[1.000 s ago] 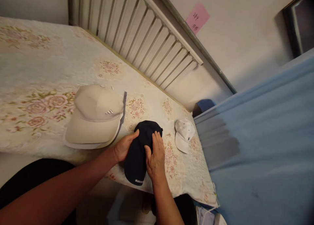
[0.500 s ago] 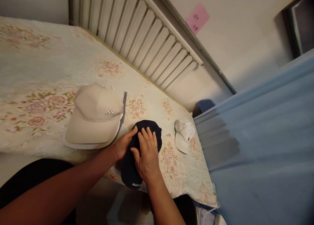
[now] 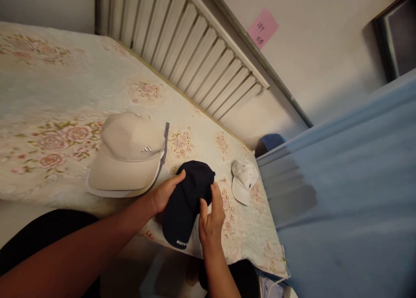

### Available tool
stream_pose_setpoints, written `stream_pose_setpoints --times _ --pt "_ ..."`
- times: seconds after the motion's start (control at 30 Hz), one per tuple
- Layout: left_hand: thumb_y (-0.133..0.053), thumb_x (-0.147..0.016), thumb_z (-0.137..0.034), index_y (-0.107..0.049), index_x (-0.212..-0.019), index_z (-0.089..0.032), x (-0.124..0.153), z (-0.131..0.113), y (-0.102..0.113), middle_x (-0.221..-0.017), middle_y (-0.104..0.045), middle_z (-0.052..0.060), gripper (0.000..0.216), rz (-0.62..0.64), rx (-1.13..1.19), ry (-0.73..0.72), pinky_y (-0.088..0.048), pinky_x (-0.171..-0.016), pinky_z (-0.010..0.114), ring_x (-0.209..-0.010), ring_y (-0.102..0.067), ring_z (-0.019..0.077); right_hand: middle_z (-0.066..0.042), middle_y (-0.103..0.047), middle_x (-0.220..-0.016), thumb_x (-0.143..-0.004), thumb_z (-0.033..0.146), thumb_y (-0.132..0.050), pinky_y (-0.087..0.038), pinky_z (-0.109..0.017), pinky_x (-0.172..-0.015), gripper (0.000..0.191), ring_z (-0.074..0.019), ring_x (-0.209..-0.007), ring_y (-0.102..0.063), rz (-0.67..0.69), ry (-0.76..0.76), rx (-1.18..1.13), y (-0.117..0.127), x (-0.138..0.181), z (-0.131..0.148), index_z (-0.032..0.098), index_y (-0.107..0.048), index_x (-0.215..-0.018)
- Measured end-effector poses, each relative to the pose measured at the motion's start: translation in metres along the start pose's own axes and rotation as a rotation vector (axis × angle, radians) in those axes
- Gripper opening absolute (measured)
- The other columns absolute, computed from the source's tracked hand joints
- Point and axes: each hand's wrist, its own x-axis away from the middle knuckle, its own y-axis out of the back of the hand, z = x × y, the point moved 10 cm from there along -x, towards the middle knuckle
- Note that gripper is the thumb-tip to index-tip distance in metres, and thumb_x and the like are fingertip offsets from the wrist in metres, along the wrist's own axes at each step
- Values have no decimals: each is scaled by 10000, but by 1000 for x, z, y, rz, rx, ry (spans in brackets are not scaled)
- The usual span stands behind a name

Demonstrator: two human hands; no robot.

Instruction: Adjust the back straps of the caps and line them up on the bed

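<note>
A dark navy cap [image 3: 186, 202] is in front of me, its brim pointing toward me with small white lettering near the brim's edge. My left hand [image 3: 164, 194] grips the cap's left side, thumb on top and the other fingers hidden beneath. At the cap's right side is my right hand [image 3: 212, 220], thumb and fingers apart, with the fingertips by the edge of the crown; whether they touch it I cannot tell. Left of my hands lies a large beige cap [image 3: 130, 146] with a small striped logo. A smaller white cap [image 3: 243, 181] rests to the right.
A floral bedspread [image 3: 81, 81] covers the surface under the caps. Along its back runs a railing of pale metal bars [image 3: 195, 51]. A blue curtain [image 3: 341, 181] hangs at the right. A pink note [image 3: 264, 27] is stuck on the wall.
My right hand has moved from the top of the navy cap's crown to its right side. My left hand keeps its hold, and more of the crown shows.
</note>
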Motion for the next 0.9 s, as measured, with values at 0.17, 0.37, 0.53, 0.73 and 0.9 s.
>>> stream_pose_setpoints --times 0.17,0.37,0.53,0.73,0.9 --pt "-451 -867 -572 -555 -1274 -50 0 -1 0 -991 -731 170 669 -3 28 -10 -443 -939 409 -898 -691 295 -109 -613 -975 -876 274 -551 -519 -434 -795 301 -248 -938 -593 -45 108 -117 17 70 23 188 -528 -1163" --pt "-407 -875 -593 -559 -1273 -53 4 1 -4 -938 -740 165 688 -16 -27 12 -456 -905 428 -844 -697 311 -124 -545 -972 -837 211 -557 -536 -426 -715 479 -252 -881 -576 111 152 -45 -11 109 28 170 -470 -1306" --pt "-440 -855 -608 -604 -1214 -64 3 1 3 -957 -734 175 672 -74 -99 -27 -464 -901 438 -867 -686 311 -108 -515 -949 -816 84 -420 -530 -386 -681 544 -227 -861 -556 26 110 -75 -14 95 9 174 -417 -1352" --pt "-466 -912 -400 -601 -1218 -100 6 -15 -18 -1143 -681 142 449 127 -159 -197 -406 -984 376 -1105 -594 267 -94 -537 -911 -809 81 -402 -503 -378 -690 504 -225 -831 -557 -128 30 -64 10 72 3 198 -499 -1289" --pt "-577 -792 -94 -558 -1272 -148 9 -16 -31 -1052 -689 78 484 211 -208 -231 -456 -846 294 -950 -624 210 -86 -525 -903 -806 66 -424 -506 -364 -670 494 -216 -823 -550 -167 33 -75 24 62 16 213 -511 -1270"
